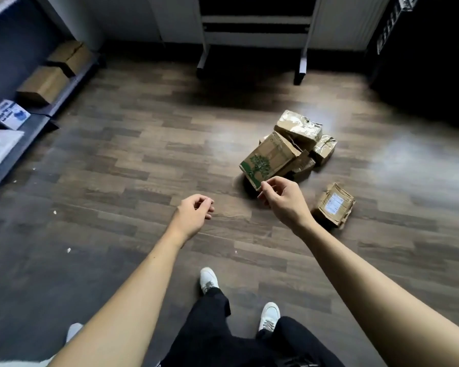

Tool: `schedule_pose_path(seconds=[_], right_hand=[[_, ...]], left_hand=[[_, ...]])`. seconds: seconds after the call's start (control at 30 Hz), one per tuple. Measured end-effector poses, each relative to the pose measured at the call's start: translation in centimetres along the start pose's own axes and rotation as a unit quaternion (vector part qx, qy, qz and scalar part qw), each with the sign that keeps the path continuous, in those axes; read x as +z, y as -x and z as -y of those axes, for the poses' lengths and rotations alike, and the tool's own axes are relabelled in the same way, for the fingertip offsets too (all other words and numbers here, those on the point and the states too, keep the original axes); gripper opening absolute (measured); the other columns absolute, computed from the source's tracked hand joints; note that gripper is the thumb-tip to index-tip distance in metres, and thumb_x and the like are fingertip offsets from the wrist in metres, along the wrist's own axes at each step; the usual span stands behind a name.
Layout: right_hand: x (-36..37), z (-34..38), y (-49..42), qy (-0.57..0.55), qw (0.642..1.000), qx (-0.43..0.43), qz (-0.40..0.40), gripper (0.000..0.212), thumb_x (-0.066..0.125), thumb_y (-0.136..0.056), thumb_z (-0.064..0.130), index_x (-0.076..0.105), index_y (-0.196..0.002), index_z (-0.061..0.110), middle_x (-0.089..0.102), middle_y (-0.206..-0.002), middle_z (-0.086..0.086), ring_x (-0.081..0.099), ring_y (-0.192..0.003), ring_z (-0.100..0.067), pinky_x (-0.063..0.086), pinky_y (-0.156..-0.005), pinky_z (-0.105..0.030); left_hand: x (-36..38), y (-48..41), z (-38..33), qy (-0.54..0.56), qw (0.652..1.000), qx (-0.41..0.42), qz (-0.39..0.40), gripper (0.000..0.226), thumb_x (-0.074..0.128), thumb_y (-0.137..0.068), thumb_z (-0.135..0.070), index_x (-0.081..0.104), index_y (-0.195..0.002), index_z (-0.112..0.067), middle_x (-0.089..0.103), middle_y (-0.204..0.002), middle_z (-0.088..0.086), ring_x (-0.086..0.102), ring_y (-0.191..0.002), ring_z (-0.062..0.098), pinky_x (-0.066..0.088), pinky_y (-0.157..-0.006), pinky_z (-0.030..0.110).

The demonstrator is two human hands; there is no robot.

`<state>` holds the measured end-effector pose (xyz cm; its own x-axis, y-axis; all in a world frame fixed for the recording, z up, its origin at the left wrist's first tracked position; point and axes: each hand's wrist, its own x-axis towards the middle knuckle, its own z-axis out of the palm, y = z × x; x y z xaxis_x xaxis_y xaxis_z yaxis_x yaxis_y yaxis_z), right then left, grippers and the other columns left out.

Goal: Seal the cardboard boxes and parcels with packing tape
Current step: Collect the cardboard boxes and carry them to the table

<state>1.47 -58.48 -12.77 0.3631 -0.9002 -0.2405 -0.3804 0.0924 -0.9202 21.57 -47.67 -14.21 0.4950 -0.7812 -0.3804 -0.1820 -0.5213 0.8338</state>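
A pile of worn cardboard boxes lies on the wooden floor right of centre. The front box [269, 158] has a green tree print and leans tilted. On top of the pile rests a box wrapped in shiny tape [298, 128], with a smaller taped box [325, 147] to its right. A flat crumpled parcel with a white label [334, 203] lies apart, nearer to me on the right. My left hand [194, 213] hangs over bare floor, fingers loosely curled, holding nothing. My right hand [281, 197] hovers in front of the tree box's near corner, fingers loosely curled and empty. No tape roll is in view.
A low dark shelf [64, 88] along the left wall carries brown cartons [41, 84] and white padded bags [0, 149]. A rack on two dark legs [301, 67] stands at the back wall. Dark furniture fills the far right. My feet in white shoes [209, 280] stand below.
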Motion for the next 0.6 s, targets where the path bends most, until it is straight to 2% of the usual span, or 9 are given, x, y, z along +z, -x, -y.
schedule_pose_path(seconds=[0.13,0.3,0.37,0.47,0.6], right_hand=[[2.8,1.6,-6.5,0.018,1.0,0.004,0.013,0.022,0.059,-0.099,0.02,0.068,-0.081,0.011,0.074,-0.076,-0.009,0.061,-0.06,-0.009,0.052,-0.064,-0.034],[7.3,4.8,-16.0,0.04,0.999,0.014,0.008,0.023,0.059,-0.099,0.021,0.069,-0.084,0.007,0.07,-0.069,0.002,0.06,-0.061,-0.015,0.053,-0.063,-0.039],[9.2,6.8,-19.8,0.048,0.999,0.016,-0.001,0.022,0.059,-0.099,0.021,0.069,-0.085,0.008,0.07,-0.07,0.005,0.061,-0.061,-0.012,0.052,-0.065,-0.034],[11.7,10.2,-24.8,0.056,0.998,0.017,-0.012,0.022,0.058,-0.1,0.022,0.071,-0.09,0.006,0.07,-0.074,0.004,0.061,-0.062,-0.004,0.051,-0.065,-0.022],[14.1,13.5,-31.2,0.047,0.998,0.02,-0.021,0.024,0.057,-0.101,0.021,0.069,-0.092,0.002,0.073,-0.08,-0.007,0.066,-0.069,-0.016,0.055,-0.072,-0.034]], left_hand=[[-2.2,-6.7,0.4,0.012,1.0,-0.01,-0.011,0.023,0.05,-0.103,-0.02,0.067,-0.097,-0.004,0.069,-0.084,0.005,0.061,-0.057,0.003,0.045,-0.058,0.009],[-6.7,-17.3,-0.7,0.024,1.0,-0.002,-0.002,0.022,0.051,-0.103,-0.021,0.066,-0.088,-0.014,0.069,-0.08,0.001,0.062,-0.059,0.008,0.051,-0.067,0.022],[-9.0,-21.7,-2.1,0.017,1.0,0.003,0.01,0.021,0.051,-0.103,-0.02,0.066,-0.09,-0.012,0.069,-0.08,0.001,0.061,-0.057,0.006,0.049,-0.063,0.018],[-12.3,-27.9,-4.4,0.007,0.999,0.014,0.028,0.022,0.05,-0.103,-0.018,0.065,-0.092,-0.008,0.068,-0.08,0.003,0.061,-0.062,0.012,0.048,-0.059,0.014],[-15.4,-35.4,-7.5,-0.005,0.999,0.024,0.047,0.022,0.05,-0.103,-0.019,0.066,-0.093,-0.008,0.069,-0.081,0.003,0.062,-0.064,0.015,0.046,-0.057,0.012]])
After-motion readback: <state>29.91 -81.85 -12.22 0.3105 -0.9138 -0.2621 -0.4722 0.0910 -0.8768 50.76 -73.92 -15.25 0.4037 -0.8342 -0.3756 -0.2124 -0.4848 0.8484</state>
